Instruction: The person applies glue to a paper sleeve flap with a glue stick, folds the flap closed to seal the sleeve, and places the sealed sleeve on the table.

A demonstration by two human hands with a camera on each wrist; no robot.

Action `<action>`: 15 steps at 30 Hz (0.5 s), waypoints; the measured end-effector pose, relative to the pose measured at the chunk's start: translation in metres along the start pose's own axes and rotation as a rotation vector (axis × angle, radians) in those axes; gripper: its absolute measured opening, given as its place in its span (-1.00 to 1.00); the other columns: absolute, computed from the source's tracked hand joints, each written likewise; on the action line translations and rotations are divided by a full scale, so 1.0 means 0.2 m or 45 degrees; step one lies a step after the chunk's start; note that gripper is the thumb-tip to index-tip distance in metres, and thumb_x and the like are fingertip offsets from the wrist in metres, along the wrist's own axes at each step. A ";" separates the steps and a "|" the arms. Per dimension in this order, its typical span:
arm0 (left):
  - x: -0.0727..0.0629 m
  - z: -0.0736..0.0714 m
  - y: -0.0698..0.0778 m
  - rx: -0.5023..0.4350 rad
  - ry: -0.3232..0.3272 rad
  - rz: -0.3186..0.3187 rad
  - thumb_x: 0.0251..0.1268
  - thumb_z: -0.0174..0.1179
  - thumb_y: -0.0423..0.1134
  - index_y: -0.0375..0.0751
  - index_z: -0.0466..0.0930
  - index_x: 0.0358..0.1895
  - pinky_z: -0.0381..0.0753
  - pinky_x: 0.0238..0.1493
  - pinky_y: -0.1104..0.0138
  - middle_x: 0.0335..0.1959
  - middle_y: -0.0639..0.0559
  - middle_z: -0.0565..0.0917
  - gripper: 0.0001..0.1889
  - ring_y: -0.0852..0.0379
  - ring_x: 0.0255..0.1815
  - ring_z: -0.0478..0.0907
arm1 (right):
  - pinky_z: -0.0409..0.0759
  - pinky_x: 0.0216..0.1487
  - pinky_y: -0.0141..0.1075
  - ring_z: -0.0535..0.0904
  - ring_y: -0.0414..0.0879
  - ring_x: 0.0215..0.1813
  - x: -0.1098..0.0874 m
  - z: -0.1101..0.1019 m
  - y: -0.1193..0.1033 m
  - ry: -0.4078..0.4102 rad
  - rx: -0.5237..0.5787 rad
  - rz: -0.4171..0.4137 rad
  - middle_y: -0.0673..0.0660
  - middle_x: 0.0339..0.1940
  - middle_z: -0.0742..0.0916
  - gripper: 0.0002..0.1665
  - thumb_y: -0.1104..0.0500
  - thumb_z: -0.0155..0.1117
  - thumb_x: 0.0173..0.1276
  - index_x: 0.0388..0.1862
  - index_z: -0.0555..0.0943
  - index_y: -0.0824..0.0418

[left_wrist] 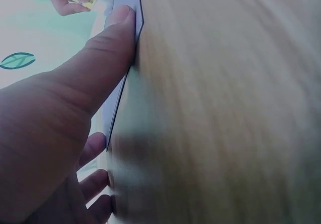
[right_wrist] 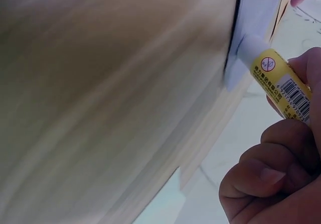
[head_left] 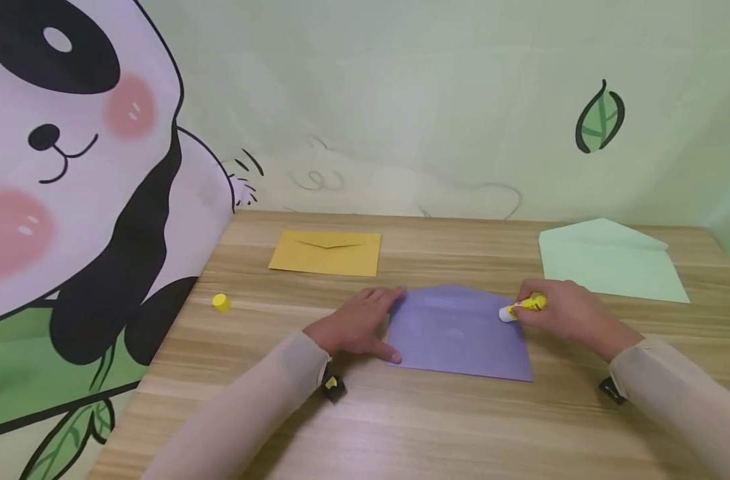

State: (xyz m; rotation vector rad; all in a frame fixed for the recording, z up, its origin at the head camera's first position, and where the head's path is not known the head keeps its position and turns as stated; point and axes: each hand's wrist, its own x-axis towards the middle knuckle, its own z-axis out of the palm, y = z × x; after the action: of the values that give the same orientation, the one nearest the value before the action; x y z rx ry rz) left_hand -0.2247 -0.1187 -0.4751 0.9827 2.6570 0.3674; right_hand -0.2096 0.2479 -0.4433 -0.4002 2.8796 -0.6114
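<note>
A purple envelope (head_left: 461, 340) lies on the wooden table with its flap folded out toward the wall. My left hand (head_left: 365, 323) rests at its left side, thumb on the near left corner and fingers by the far left corner. In the left wrist view the thumb (left_wrist: 113, 38) presses flat on the paper. My right hand (head_left: 559, 310) grips a yellow glue stick (head_left: 529, 306), its white end tilted down onto the right end of the flap. The right wrist view shows that white tip (right_wrist: 252, 49) against the purple paper.
The yellow cap (head_left: 221, 302) of the glue stick stands at the table's left side. A yellow envelope (head_left: 341, 257) lies at the back left, and a pale green envelope (head_left: 611, 267) with a raised flap at the back right. Behind the table hangs a panda-printed backdrop (head_left: 401, 120).
</note>
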 end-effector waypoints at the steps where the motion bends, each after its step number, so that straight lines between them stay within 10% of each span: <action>1: 0.00 0.00 0.00 -0.002 -0.002 0.002 -0.10 0.47 0.34 -0.17 -0.13 0.63 0.05 0.58 0.16 0.58 -0.06 0.20 0.32 -0.04 0.58 0.11 | 0.34 -0.47 -0.29 0.43 -0.10 -0.47 0.01 0.00 -0.01 -0.005 0.002 -0.001 -0.04 -0.56 0.59 -0.85 -0.06 0.36 0.26 -0.30 0.62 -0.06; 15: 0.01 0.00 -0.01 -0.006 -0.003 0.017 -0.09 0.47 0.34 -0.18 -0.11 0.62 0.06 0.58 0.17 0.57 -0.08 0.22 0.31 -0.05 0.58 0.12 | 0.36 -0.47 -0.30 0.43 -0.14 -0.49 0.14 0.09 -0.20 -0.011 -0.004 -0.132 -0.07 -0.58 0.57 -0.87 -0.04 0.35 0.25 -0.33 0.61 -0.06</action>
State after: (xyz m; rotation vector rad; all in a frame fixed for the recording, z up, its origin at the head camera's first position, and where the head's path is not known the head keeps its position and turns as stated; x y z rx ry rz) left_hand -0.2266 -0.1187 -0.4756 0.9994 2.6475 0.3752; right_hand -0.2234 0.1985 -0.4456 -0.5537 2.8668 -0.6199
